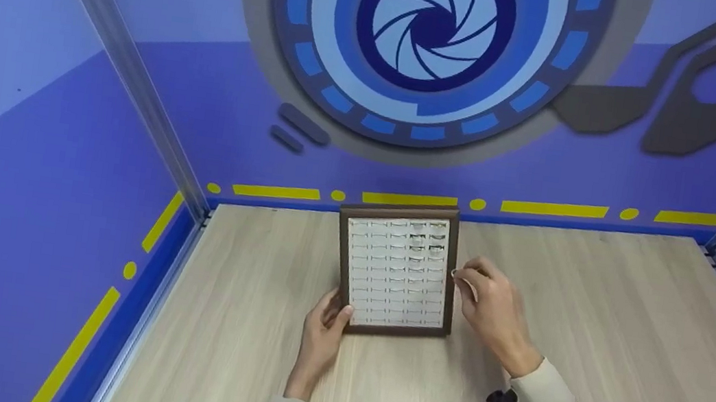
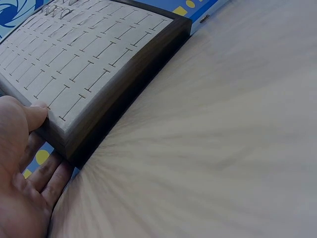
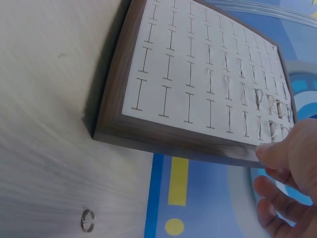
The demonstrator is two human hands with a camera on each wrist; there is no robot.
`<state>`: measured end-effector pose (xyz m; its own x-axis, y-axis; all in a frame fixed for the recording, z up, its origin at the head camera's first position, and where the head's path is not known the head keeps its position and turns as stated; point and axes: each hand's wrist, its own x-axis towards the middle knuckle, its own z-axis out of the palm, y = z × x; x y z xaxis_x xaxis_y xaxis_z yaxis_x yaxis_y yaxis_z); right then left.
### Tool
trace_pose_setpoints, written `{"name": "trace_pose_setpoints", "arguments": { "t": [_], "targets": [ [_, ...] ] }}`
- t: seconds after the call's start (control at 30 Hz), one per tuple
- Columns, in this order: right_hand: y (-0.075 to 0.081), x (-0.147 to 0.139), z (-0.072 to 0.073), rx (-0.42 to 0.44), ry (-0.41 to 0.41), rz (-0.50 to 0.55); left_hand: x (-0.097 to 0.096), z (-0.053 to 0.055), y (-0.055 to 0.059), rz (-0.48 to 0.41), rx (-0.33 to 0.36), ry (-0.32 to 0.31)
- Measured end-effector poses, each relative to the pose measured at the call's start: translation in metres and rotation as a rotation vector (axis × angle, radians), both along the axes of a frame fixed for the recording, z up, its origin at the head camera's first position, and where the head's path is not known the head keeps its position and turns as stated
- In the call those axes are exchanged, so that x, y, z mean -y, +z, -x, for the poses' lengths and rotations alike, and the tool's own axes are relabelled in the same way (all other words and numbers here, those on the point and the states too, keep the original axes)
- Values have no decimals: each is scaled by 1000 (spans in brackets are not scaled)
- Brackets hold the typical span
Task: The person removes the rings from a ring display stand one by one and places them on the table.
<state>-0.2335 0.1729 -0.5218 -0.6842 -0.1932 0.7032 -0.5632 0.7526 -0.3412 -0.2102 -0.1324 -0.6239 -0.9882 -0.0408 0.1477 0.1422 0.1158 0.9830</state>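
One brown-framed ring display board (image 1: pixel 392 299) tilts between both hands: left hand (image 1: pixel 321 336) grips lower-left corner; right hand (image 1: pixel 497 311), fingers bent, at right edge, can't tell whether pinching; loose ring (image 3: pixel 83 221) on table (image 1: pixel 250 284).

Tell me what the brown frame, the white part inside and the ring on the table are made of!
The brown frame looks like satin wood, or a wood-look covering: faint grain streaks show. The white part could be matte card or fabric, slit and barely shiny. The ring on the table seems polished metal: silvery-grey, with pale glints.
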Motion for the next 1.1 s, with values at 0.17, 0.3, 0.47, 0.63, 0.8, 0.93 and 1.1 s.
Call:
{"name": "trace_pose_setpoints", "arguments": {
  "t": [0.17, 0.3, 0.47, 0.63, 0.8, 0.93, 1.1],
  "targets": [
    [-4, -3, -6, 23, -16, 17, 3, -3, 1, 5, 20, 5],
    [-7, -8, -10, 39, -24, 28, 4, -3, 2, 15, 17, 15],
    [-15, -17, -12, 29, -50, 7, 3, -2, 1, 22, 6, 24],
    [-25, -27, -17, 39, -83, 0, 1, -3, 1, 28, 6, 16],
    [-36, -34, -21, 83, -118, 7, 0, -2, 1, 31, -9, 17],
    [-45, -40, -22, 99, -136, 11, -1, -2, 1, 28, -2, 20],
    [-52, -47, -24, 114, -148, 10, -1, -1, 0, 20, -1, 19]
  ]
}}
